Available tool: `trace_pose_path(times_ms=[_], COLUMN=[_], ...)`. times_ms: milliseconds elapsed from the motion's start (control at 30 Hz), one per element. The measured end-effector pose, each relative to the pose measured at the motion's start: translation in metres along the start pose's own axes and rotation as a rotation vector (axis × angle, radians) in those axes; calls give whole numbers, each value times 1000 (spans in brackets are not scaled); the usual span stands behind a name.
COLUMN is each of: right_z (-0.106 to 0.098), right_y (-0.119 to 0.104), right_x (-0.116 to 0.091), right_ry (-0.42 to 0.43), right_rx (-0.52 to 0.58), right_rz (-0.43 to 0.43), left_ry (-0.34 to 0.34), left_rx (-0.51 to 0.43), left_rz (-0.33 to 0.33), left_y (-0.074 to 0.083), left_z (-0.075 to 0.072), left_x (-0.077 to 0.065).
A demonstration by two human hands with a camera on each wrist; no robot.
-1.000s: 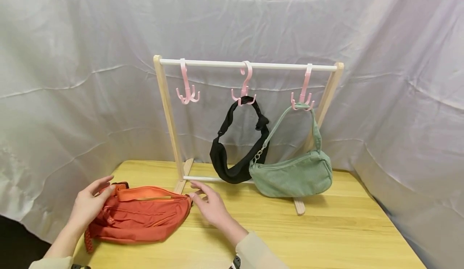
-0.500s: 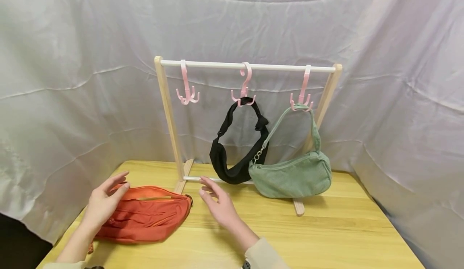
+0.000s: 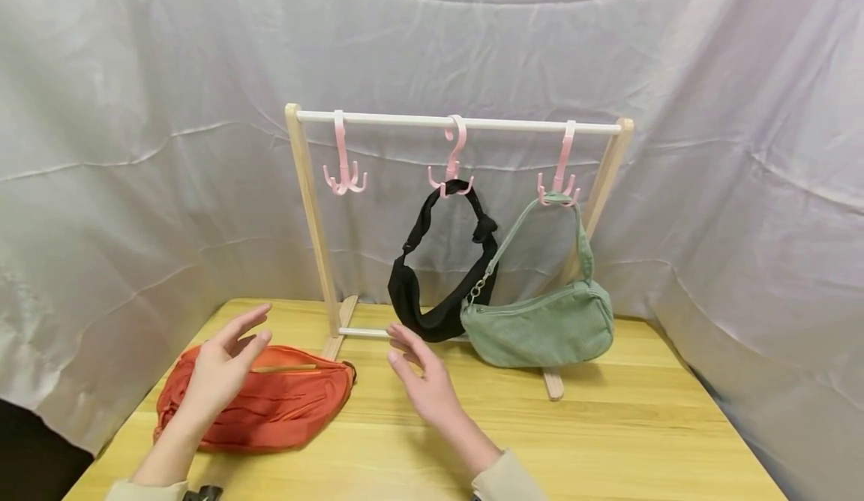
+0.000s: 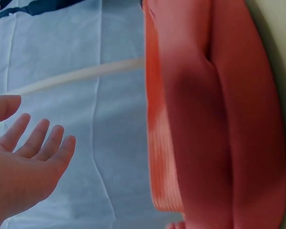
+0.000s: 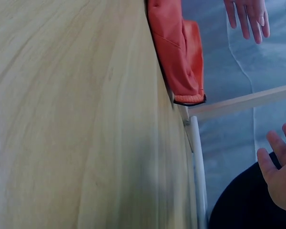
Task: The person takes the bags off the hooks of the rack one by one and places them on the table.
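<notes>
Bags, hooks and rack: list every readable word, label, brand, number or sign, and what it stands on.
None: no readable text shows on the red waist bag, black shoulder bag, green corduroy shoulder bag, pink multi-prong hooks or wooden-sided rack.

Looks bright and even in the head view, with diffuse light apparently from above, sheen along folds of the satiny grey curtain and a faint pinkish tint toward the upper right. Casts soft-edged shadows on the wooden tabletop beneath the green corduroy handbag and below the right hand. Turns dimmer and bluer in both wrist views, with soft focus on the red waist bag in the left one, and a faint shadow across the tabletop in the right.
</notes>
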State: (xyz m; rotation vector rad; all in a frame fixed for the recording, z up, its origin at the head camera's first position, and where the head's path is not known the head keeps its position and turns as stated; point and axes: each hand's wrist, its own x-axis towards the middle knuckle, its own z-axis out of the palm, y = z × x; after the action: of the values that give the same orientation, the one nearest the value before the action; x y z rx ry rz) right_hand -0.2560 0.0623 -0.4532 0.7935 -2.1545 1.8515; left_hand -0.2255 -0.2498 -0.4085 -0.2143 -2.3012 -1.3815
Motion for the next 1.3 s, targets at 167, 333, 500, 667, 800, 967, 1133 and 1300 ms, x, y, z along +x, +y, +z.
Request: trace_pose_path(times_ms=[167, 333, 500, 667, 800, 967, 1133, 1300], right_z=[-5, -10, -15, -22, -29, -37, -47, -57], right_y=[-5, -9, -16, -21, -25, -31, -39, -48], right_x=[-2, -4, -5, -5, -4, -1, 3, 10], right_ry=[35, 67, 92, 116, 140, 167, 186, 226], right_rx=[-5, -9, -6, -10, -26, 2, 18, -10], right_rz=[-20, -56, -94, -147, -177, -196, -229, -264], left_ry=[9, 14, 8, 3, 8, 2, -12, -34], left_rx=[-63, -118, -146, -183, -224, -273, -304, -251], left_rz=[48, 90, 116, 152, 197, 258, 301, 323], left_y=[9, 20, 28, 34, 39, 49, 61, 76], left_z=[10, 20, 29, 36, 42, 51, 59, 65], left_x=[2, 6, 9, 12, 15, 20, 26, 34])
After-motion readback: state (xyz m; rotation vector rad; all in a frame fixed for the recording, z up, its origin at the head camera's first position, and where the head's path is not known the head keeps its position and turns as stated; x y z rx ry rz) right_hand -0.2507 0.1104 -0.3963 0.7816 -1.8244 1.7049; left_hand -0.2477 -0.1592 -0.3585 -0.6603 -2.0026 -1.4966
